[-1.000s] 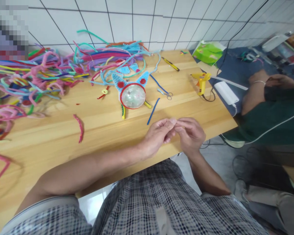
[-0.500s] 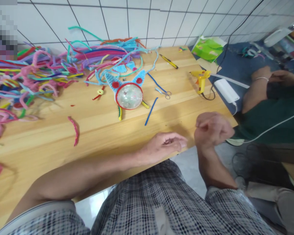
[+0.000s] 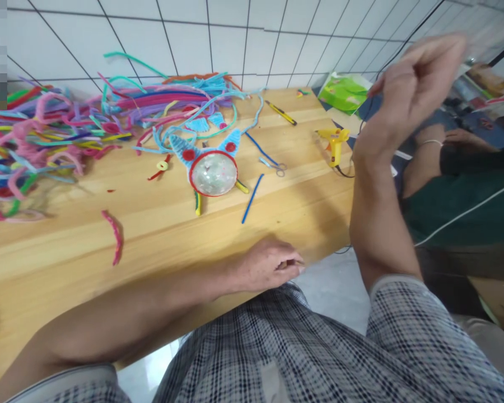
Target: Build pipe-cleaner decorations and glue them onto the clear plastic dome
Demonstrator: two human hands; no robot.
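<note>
My left hand [image 3: 273, 264] lies at the front edge of the table with its fingers loosely curled towards the thumb; I see nothing in it. My right hand [image 3: 415, 89] is raised high at the right, blurred by motion, its fingers bent and hard to read. On the table ahead sits a craft figure [image 3: 214, 172] with a clear round dome, a red rim, light blue pointed ears and yellow-green legs. Beside it lie a blue pipe cleaner [image 3: 252, 198] and small scissors [image 3: 280, 170]. A yellow hot glue gun [image 3: 336, 144] stands near the right edge.
A large heap of coloured pipe cleaners [image 3: 46, 134] covers the back left. A pink twisted piece [image 3: 114, 238] lies in front of it. A yellow craft knife [image 3: 281, 113] and a green packet [image 3: 344, 92] are at the back. Another person's arm [image 3: 426, 159] is at the right.
My right hand has risen from the table's right edge, up and to the right. My left hand stays at the front edge. The view has shifted slightly; the craft figure has not been moved.
</note>
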